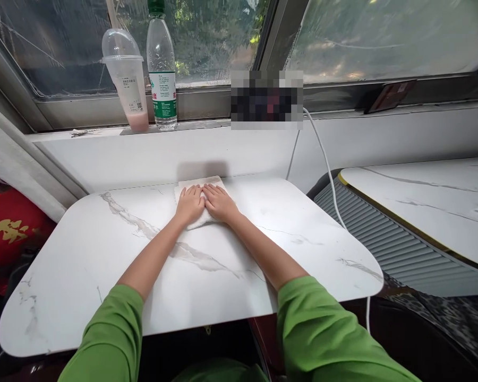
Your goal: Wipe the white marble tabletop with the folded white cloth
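Observation:
A folded whitish cloth (199, 183) lies flat on the white marbled table (115, 254), close to its far edge by the wall. My left hand (190, 203) rests flat on the cloth, fingers stretched out and pointing away from me. Beside it, my right hand (219, 201) also lies flat on the cloth, fingers extended, and the two hands meet at the thumbs and index fingers. Both palms cover the middle of the cloth, so that part is hidden. Neither hand wraps around anything.
On the window sill stand a plastic cup (127, 79) with pink drink and a clear bottle (163, 74). A blurred dark object (266, 100) sits there too, with a white cable (326, 159) hanging past the table's right side. Another marbled table (430, 196) is at right.

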A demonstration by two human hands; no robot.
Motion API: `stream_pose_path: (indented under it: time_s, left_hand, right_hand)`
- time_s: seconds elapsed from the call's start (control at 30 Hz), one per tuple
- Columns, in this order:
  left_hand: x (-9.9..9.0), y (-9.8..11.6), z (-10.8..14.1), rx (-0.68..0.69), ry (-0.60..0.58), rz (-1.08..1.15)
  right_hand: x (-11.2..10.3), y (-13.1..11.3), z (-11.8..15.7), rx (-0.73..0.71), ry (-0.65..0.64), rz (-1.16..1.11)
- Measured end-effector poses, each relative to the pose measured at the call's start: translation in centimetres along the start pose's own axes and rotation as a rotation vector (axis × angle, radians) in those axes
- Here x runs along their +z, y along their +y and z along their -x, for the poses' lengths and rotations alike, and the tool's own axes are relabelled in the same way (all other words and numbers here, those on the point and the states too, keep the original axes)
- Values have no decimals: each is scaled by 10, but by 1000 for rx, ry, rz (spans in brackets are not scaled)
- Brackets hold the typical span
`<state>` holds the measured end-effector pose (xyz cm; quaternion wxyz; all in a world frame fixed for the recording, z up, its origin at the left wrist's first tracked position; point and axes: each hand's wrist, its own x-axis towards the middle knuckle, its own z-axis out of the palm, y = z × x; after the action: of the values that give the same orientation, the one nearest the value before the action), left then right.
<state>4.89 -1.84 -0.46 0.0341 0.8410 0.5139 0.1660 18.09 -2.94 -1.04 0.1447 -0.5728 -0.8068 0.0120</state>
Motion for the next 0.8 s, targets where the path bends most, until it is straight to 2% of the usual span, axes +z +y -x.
stream_pose_path:
  time_s: [0.13, 0.3, 0.4, 0.47, 0.53, 0.63, 0.8]
  left_hand:
    - [-3, 24, 37, 30, -17, -32]
    - [-8, 73, 106, 160, -88, -25]
    - [-11, 99, 137, 256, -116, -3]
    - [-11, 112, 146, 304, -132, 4]
    - [-8, 121, 144, 326, -150, 4]
    - [1, 129, 121, 308, -167, 0]
    - [19, 124, 39, 215, -181, 14]
  right_hand:
    - [-4, -4, 46, -80, 35, 18]
    - [-20, -12, 141, -182, 96, 27]
    - [-34, -15, 190, -180, 114, -1]
    - [-41, -12, 210, -144, 110, -31]
    - [-44, -3, 217, -105, 96, -54]
    - [-41, 23, 201, -73, 58, -64]
    - [-27, 79, 125, 7, 41, -3]
